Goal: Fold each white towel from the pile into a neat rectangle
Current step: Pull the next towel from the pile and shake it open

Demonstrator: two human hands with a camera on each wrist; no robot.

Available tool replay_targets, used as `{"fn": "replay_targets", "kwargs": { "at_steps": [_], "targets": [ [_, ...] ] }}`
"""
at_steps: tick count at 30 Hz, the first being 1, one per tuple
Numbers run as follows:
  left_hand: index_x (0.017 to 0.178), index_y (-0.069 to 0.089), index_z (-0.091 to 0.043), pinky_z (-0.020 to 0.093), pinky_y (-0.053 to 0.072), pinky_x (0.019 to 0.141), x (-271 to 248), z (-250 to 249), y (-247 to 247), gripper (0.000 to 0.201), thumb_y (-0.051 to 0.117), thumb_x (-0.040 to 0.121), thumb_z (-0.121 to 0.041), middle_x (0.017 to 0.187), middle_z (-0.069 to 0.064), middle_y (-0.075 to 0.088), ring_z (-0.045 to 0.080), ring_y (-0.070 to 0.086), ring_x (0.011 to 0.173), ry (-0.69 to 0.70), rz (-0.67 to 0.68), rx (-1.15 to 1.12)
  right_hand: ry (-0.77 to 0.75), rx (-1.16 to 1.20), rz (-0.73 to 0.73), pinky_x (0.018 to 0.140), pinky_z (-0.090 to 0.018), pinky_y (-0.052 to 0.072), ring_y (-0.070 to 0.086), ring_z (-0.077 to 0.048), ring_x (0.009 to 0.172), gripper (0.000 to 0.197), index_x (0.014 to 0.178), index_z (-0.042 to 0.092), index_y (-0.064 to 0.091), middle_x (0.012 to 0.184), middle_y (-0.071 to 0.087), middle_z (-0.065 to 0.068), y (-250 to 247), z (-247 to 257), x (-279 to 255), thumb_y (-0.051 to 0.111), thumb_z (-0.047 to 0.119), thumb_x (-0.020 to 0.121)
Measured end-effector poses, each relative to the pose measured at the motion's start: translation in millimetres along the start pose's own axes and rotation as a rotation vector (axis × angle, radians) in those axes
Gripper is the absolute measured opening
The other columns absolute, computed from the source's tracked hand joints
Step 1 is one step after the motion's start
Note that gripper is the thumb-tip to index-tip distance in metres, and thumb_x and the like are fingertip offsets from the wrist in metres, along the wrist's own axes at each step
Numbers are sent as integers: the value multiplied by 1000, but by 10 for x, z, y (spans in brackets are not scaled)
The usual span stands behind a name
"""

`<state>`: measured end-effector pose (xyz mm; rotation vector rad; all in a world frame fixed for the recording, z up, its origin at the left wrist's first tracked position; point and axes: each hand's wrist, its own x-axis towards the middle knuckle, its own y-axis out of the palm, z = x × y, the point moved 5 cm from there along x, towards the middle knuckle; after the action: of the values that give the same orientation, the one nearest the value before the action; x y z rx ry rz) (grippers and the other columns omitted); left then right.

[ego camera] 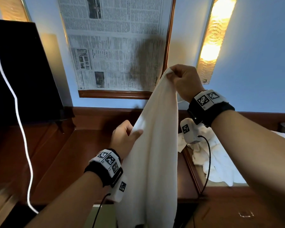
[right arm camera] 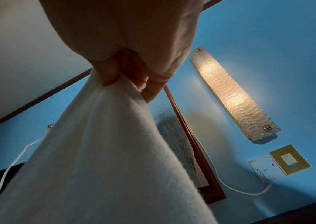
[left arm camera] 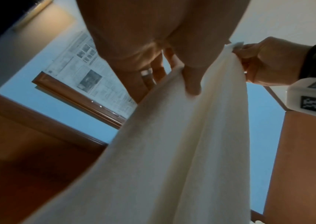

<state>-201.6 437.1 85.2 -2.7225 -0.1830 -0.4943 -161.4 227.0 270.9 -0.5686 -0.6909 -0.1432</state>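
Observation:
A white towel [ego camera: 156, 145] hangs in the air in long folds, from chest height down past the frame's bottom edge. My right hand [ego camera: 176, 75] pinches its top corner high up, in front of the wall. Lower and to the left, my left hand [ego camera: 135, 131] grips the towel's left edge between thumb and fingers. In the left wrist view the left hand's thumb presses on the towel [left arm camera: 172, 151], with the right hand [left arm camera: 249, 60] holding the corner above. The right wrist view shows the fingers bunched on the towel [right arm camera: 105, 151]. A pile of crumpled white towels [ego camera: 212, 158] lies on the right.
A dark wooden desk [ego camera: 89, 153] runs below the hands. A black screen [ego camera: 20, 71] stands at the left with a white cable [ego camera: 18, 112] hanging in front. A framed newspaper [ego camera: 115, 43] and a lit wall lamp [ego camera: 214, 35] are on the blue wall.

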Motion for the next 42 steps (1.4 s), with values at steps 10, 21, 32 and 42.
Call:
{"fn": "replay_targets", "kwargs": {
  "at_steps": [10, 21, 32, 42],
  "targets": [
    [60, 57, -13, 34, 36, 56, -65, 621, -327, 57, 65, 67, -69, 54, 0, 51, 16, 42, 55, -112, 112, 53, 40, -45, -117, 84, -31, 51, 59, -12, 87, 17, 95, 19, 70, 92, 67, 1, -41, -105, -147, 53, 18, 99],
    [69, 69, -15, 30, 41, 61, 263, -318, -334, 27, 76, 87, -35, 66, 9, 65, 10, 51, 62, 131, 236, 145, -9, -351, 653, 98, -32, 47, 63, -20, 107, 16, 97, 16, 78, 117, 68, -2, 1138, 23, -1209, 70, 17, 83],
    [95, 72, -4, 50, 57, 83, -518, 604, -604, 37, 82, 81, -37, 95, 10, 76, 24, 72, 85, -223, 404, -28, 80, -149, 99, 87, -34, 51, 65, -21, 93, 17, 104, 12, 76, 98, 70, -5, 748, 129, -888, 67, 18, 90],
    [85, 67, -2, 43, 53, 67, -865, 1084, -751, 54, 77, 77, -54, 84, 17, 70, 32, 65, 74, -285, 319, 98, 260, -181, -107, 79, -27, 49, 63, -16, 88, 19, 105, 17, 77, 95, 71, -2, 383, -221, -878, 62, 19, 93]
  ]
}}
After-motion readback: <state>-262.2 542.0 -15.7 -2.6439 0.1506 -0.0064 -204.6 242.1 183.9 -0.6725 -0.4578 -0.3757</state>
